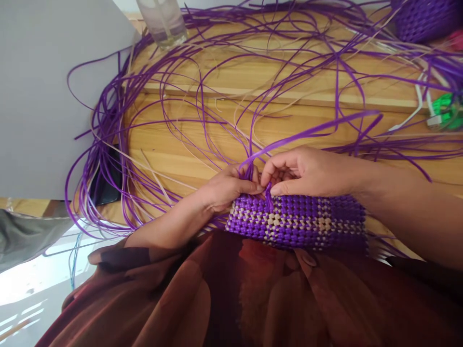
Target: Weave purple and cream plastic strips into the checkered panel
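A woven purple and beige piece (300, 221) lies against my body at the table's near edge, its upper edge facing away from me. At the left part of that edge, my left hand (235, 185) is closed around several purple strips (249, 164) that rise out of the weave. Right beside it, my right hand (292, 173) has its fingers curled, thumb and fingertips close to a short purple loop (268, 197) at the weave's edge. What lies between the right fingertips is partly hidden. One long purple strip arcs from the hands toward the right.
Long loose purple and beige strips (104, 125) spread over the wooden table (188, 140). A clear bottle (162, 24) stands at the back left. Back right are a purple woven basket (423, 21), a green object (448, 111) and a white cable (417, 99). A grey panel (54, 86) borders the left.
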Action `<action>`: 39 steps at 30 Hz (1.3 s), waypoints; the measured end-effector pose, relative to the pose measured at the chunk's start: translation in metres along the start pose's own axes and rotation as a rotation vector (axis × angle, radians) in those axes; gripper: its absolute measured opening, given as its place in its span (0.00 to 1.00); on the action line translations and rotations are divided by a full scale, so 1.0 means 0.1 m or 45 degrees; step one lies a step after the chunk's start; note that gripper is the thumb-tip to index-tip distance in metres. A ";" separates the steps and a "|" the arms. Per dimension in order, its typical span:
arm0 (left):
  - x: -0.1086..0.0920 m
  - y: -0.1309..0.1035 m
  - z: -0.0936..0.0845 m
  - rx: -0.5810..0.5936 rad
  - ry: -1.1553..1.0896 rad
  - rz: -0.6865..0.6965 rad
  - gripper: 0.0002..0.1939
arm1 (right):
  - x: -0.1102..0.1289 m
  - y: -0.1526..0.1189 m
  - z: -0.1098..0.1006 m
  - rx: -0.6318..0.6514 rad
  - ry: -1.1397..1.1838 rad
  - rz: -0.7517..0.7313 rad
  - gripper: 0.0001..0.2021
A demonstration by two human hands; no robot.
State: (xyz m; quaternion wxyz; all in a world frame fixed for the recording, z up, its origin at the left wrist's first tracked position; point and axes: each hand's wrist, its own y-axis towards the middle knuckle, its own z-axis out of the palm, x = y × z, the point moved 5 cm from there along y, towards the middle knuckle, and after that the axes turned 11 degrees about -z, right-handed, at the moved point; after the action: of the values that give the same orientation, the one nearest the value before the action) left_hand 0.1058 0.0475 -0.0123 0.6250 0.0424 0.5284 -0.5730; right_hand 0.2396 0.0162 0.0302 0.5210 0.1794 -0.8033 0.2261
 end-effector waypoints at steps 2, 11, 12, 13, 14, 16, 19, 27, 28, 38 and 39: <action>-0.01 0.00 0.00 0.041 0.015 -0.007 0.11 | 0.03 0.01 0.00 0.016 -0.041 -0.007 0.08; -0.04 -0.06 -0.03 0.169 0.132 -0.069 0.08 | 0.09 0.04 0.04 0.068 -0.183 -0.023 0.05; -0.04 -0.07 -0.04 0.177 0.153 -0.084 0.07 | 0.10 0.04 0.04 0.082 -0.172 -0.032 0.06; -0.04 -0.07 -0.04 0.186 0.171 -0.099 0.07 | 0.11 0.04 0.05 0.096 -0.164 -0.038 0.06; -0.04 -0.08 -0.05 0.197 0.183 -0.112 0.07 | 0.11 0.03 0.05 0.099 -0.163 -0.045 0.06; -0.04 -0.07 -0.06 0.218 0.188 -0.130 0.06 | 0.12 0.03 0.05 0.091 -0.173 -0.062 0.05; -0.04 -0.06 -0.07 0.242 0.185 -0.136 0.06 | 0.11 0.02 0.06 0.055 -0.124 -0.086 0.03; -0.03 -0.04 -0.04 0.147 0.191 0.025 0.13 | 0.05 0.02 0.08 -0.175 -0.172 -0.050 0.02; -0.02 -0.04 -0.04 0.121 0.195 0.023 0.14 | 0.05 0.02 0.08 -0.190 -0.190 -0.048 0.02; -0.06 -0.07 -0.05 0.010 0.332 0.029 0.10 | -0.07 -0.01 0.04 -0.181 0.064 0.030 0.02; -0.06 -0.07 -0.05 0.017 0.336 0.034 0.10 | -0.06 0.00 0.05 -0.187 0.068 0.020 0.03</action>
State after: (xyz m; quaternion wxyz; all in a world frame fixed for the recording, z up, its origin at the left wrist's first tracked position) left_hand 0.0986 0.0528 -0.0068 0.5573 0.1286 0.6015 -0.5578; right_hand 0.2385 0.0140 0.0230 0.5521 0.1283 -0.8050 0.1754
